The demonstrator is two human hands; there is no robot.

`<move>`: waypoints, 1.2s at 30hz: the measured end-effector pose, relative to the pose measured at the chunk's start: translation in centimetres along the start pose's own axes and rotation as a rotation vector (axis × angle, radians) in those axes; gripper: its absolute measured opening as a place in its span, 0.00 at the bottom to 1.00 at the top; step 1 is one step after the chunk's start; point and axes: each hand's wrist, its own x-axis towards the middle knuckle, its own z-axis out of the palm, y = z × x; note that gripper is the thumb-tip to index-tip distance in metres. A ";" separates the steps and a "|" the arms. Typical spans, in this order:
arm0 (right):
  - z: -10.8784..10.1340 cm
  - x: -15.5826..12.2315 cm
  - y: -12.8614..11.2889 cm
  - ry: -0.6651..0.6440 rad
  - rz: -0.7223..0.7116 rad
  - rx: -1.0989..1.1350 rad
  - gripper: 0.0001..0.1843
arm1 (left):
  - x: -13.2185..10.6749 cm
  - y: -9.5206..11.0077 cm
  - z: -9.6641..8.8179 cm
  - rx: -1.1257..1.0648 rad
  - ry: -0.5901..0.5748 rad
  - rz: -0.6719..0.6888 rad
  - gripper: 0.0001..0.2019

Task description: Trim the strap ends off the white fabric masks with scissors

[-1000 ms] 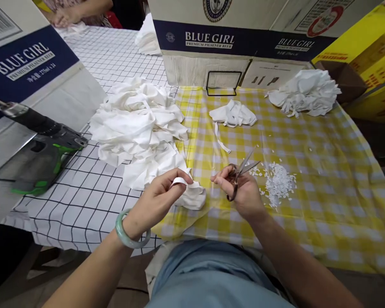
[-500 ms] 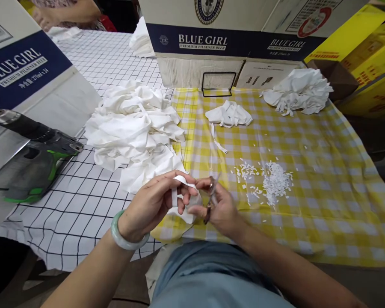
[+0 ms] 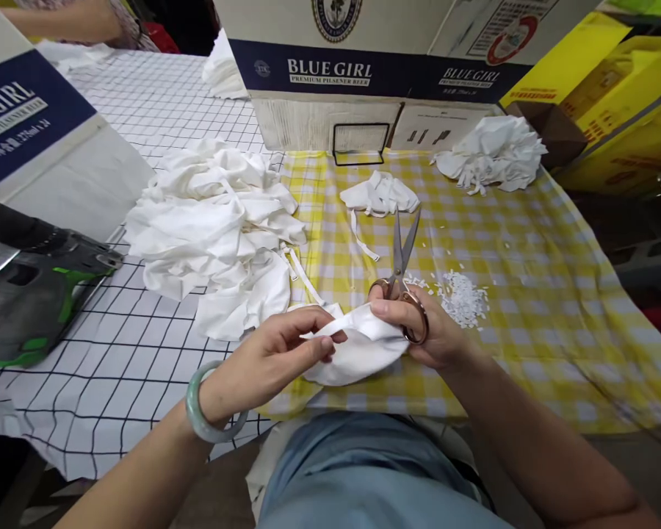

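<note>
A white cloth piece [image 3: 358, 354] with thin straps is stretched between my two hands, low over the yellow checked cloth. My left hand [image 3: 286, 349], with a pale green bangle at the wrist, pinches the left part of its upper edge. In my right hand [image 3: 435, 330] is a pair of scissors [image 3: 401, 257], blades apart and pointing away from me. The right thumb also presses on the cloth piece's right end. A narrow strap [image 3: 307, 278] runs from the cloth piece toward a heap of similar white cloth pieces [image 3: 214, 220] on the left.
Small white clippings [image 3: 466, 297] lie beyond my right hand. Another cloth piece [image 3: 380, 195] and a bunched pile [image 3: 493, 154] are farther back. A cardboard box [image 3: 330, 121] with a wire stand [image 3: 359, 143] borders the back. A power drill [image 3: 38, 279] is at left; another person's arm [image 3: 66, 18] shows far left.
My right hand has turned the scissors outward, blades away from me, and taken the cloth piece's right end. The cloth piece is now spread between both hands. The view has shifted slightly right.
</note>
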 end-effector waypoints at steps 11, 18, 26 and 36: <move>-0.9 1.6 2.1 -0.077 0.040 -0.007 0.17 | 0.4 0.2 2.0 -0.125 -0.059 -0.096 0.17; -1.9 1.8 3.9 -0.169 0.068 -0.089 0.20 | 0.3 0.3 2.1 0.044 0.127 0.207 0.11; 0.1 1.2 6.6 -0.095 -0.013 -0.152 0.28 | 2.1 -1.2 4.3 -0.389 0.396 0.278 0.13; -3.8 -4.2 3.6 0.111 -0.332 -1.129 0.26 | 3.6 -4.2 6.8 -0.159 0.467 0.258 0.13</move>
